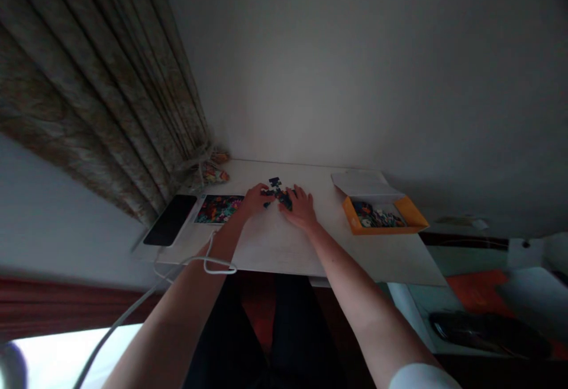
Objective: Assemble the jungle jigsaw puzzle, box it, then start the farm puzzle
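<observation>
A small cluster of dark, multicoloured jigsaw pieces [277, 193] lies joined or nearly joined near the middle of the white table [284, 247]. My left hand [255, 201] sits at the cluster's left side, its fingertips at the pieces. My right hand [299, 208] rests at the right side, fingers spread, touching the table and the pieces' edge. Neither hand clearly holds a piece. To the left, a colourful picture card [219, 209] lies flat. An orange box tray [350, 217] at the right holds several loose pieces, and its white lid [364, 185] stands open behind it.
A black smartphone [170, 220] lies at the table's left edge. Small wrapped packets [213, 173] sit in the back left corner against a patterned curtain [102, 111]. A white cable [217, 264] loops around my left forearm. A wall [355, 69] backs the table.
</observation>
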Tool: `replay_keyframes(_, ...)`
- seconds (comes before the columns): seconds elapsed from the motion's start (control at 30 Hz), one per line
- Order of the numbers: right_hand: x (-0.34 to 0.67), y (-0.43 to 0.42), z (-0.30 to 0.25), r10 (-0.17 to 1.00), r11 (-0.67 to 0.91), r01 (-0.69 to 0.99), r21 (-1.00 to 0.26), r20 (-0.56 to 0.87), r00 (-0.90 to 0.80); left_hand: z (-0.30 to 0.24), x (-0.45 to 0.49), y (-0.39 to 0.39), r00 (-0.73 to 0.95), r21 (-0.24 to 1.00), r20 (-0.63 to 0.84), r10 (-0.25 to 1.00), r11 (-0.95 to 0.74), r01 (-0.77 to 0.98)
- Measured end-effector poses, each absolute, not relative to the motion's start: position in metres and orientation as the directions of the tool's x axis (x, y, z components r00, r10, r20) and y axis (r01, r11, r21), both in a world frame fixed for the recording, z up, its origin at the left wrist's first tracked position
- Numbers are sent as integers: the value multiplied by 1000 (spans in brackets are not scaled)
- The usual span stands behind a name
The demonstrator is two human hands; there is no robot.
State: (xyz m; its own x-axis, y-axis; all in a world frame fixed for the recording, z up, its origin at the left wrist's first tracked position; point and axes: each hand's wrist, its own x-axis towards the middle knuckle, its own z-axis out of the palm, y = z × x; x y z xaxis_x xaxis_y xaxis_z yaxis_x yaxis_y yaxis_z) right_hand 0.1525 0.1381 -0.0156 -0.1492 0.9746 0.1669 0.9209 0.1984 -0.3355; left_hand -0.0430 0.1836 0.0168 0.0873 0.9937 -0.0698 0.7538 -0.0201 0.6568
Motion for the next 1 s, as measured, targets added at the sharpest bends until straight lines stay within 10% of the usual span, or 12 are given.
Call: replay_keyframes(1.0,149,141,-17,976,193,908,-372,168,-139,29,10,298,46,385,-304,952,78,920)
